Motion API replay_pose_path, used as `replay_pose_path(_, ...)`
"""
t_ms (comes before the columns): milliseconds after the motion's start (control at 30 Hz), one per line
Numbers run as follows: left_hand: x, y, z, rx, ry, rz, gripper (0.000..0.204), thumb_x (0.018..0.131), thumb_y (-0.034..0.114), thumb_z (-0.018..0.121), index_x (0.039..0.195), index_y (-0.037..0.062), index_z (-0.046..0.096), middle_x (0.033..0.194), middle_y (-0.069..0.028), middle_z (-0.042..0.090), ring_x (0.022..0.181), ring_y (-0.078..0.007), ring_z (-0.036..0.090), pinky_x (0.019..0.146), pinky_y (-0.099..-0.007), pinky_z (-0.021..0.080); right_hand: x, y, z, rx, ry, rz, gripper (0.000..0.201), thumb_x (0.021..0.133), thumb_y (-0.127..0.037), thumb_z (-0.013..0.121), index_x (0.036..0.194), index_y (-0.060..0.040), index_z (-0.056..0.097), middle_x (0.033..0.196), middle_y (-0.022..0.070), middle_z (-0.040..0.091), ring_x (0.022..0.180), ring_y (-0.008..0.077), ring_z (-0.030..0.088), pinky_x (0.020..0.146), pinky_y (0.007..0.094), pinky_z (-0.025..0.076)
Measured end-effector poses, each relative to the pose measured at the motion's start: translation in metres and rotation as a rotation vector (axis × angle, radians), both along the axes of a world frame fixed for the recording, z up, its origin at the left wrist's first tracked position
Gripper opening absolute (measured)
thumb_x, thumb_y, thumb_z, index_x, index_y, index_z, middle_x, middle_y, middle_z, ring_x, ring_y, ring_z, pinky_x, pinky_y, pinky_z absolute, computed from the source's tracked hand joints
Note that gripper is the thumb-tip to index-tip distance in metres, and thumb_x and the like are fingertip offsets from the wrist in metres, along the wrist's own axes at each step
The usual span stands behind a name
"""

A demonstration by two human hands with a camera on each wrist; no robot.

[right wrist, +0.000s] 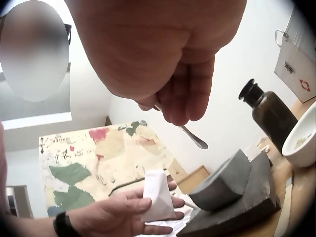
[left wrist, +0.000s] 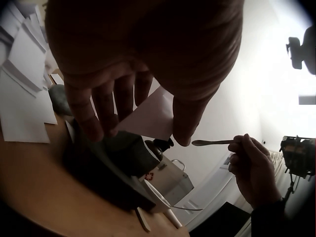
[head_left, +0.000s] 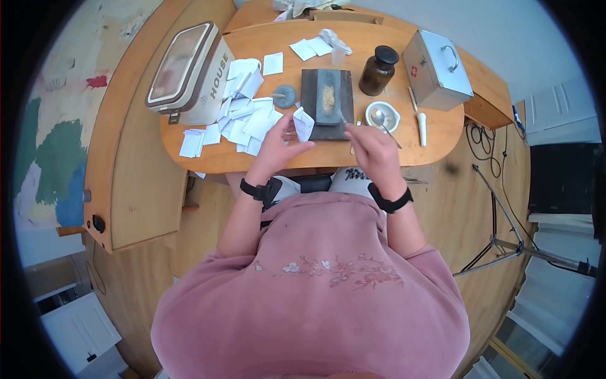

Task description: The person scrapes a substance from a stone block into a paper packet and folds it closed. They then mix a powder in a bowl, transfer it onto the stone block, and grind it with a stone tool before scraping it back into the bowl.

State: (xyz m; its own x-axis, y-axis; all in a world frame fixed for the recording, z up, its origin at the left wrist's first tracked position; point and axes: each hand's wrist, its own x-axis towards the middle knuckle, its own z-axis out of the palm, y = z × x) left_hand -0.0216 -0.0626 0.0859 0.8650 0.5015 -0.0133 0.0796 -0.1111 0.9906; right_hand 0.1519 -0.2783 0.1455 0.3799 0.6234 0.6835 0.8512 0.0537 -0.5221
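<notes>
**Left hand holds folded paper, right hand holds small spoon over stone tray**

Left hand (head_left: pixel 276 146) grips a folded white paper (head_left: pixel 303 123), fingers and thumb curled round it; paper stands open-side up just left of the dark stone tray (head_left: pixel 326 104). In the right wrist view the paper sits pinched in the palm, raised off the table. Right hand (head_left: pixel 372 151) pinches a thin metal spoon (left wrist: pixel 212 142), fingers curled round the handle; bowl end points toward the paper, close to it but apart. Spoon is above the tray's near edge, not touching it.

Tray lies mid-table with a grey trough (head_left: pixel 328 96) on top, pale powder inside. Left of it: small round grey weight (head_left: pixel 285 96), then a loose pile of white paper squares (head_left: pixel 243 117). Right of the tray: brown glass bottle (head_left: pixel 378 70) with black cap, white bowl (head_left: pixel 382 117) with a second spoon in it, white pestle (head_left: pixel 421 128). Metal first-aid box (head_left: pixel 437 69) at far right, lidded case marked HOUSE (head_left: pixel 189 72) at far left. All on a wooden table (head_left: pixel 435 136).
</notes>
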Motion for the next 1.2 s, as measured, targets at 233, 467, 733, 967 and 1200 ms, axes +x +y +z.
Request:
replay_pose_path(233, -0.008, 0.007, -0.012, 0.012, -0.054, 0.033, 0.091, 0.087, 0.014, 0.098, 0.165, 0.0055, 0.052, 0.143, -0.0124, 0.074, 0.135, -0.0236, 0.070, 0.112, -0.0413, 0.057, -0.004, 0.025, -0.017, -0.106, -0.112, 0.045, 0.019, 0.094, -0.003, 0.084, 0.112, -0.0016, 0.079, 0.095, 0.0132, 0.079, 0.082, 0.0324, 0.077, 0.070, 0.0422, 0.060)
replay_pose_path(467, 0.001, 0.015, -0.011, 0.039, -0.091, 0.038, 0.089, 0.085, 0.012, 0.099, 0.162, 0.0062, 0.054, 0.142, -0.0121, 0.074, 0.134, -0.0244, 0.071, 0.116, -0.0429, 0.057, -0.001, 0.044, -0.040, -0.128, -0.112, -0.032, 0.020, 0.093, -0.003, 0.085, 0.113, -0.0016, 0.079, 0.094, 0.0108, 0.074, 0.083, 0.0313, 0.073, 0.071, 0.0434, 0.058)
replay_pose_path(733, 0.009, 0.024, -0.002, 0.058, -0.020, 0.032, 0.091, 0.085, 0.009, 0.098, 0.164, 0.0053, 0.053, 0.152, -0.0104, 0.068, 0.139, -0.0237, 0.068, 0.118, -0.0415, 0.055, 0.004, 0.051, -0.063, -0.084, -0.194, -0.091, 0.032, 0.087, 0.002, 0.084, 0.118, -0.0035, 0.080, 0.098, 0.0088, 0.070, 0.088, 0.0300, 0.067, 0.077, 0.0432, 0.055)
replay_pose_path(967, 0.026, 0.029, 0.005, 0.107, 0.008, -0.007, 0.084, 0.085, 0.010, 0.097, 0.158, 0.0025, 0.057, 0.146, -0.0175, 0.073, 0.137, -0.0299, 0.071, 0.119, -0.0458, 0.057, 0.006, 0.047, -0.054, -0.073, -0.277, -0.069, 0.036, 0.085, 0.005, 0.085, 0.119, -0.0044, 0.082, 0.097, 0.0080, 0.071, 0.081, 0.0277, 0.065, 0.070, 0.0421, 0.053)
replay_pose_path(1200, 0.040, 0.040, 0.009, 0.156, -0.007, -0.095, 0.085, 0.086, 0.006, 0.096, 0.160, 0.0020, 0.055, 0.144, -0.0143, 0.072, 0.136, -0.0277, 0.071, 0.119, -0.0421, 0.055, 0.006, 0.038, -0.047, -0.095, -0.279, -0.078, 0.039, 0.083, 0.005, 0.081, 0.121, -0.0023, 0.080, 0.101, 0.0077, 0.072, 0.089, 0.0279, 0.068, 0.078, 0.0421, 0.055)
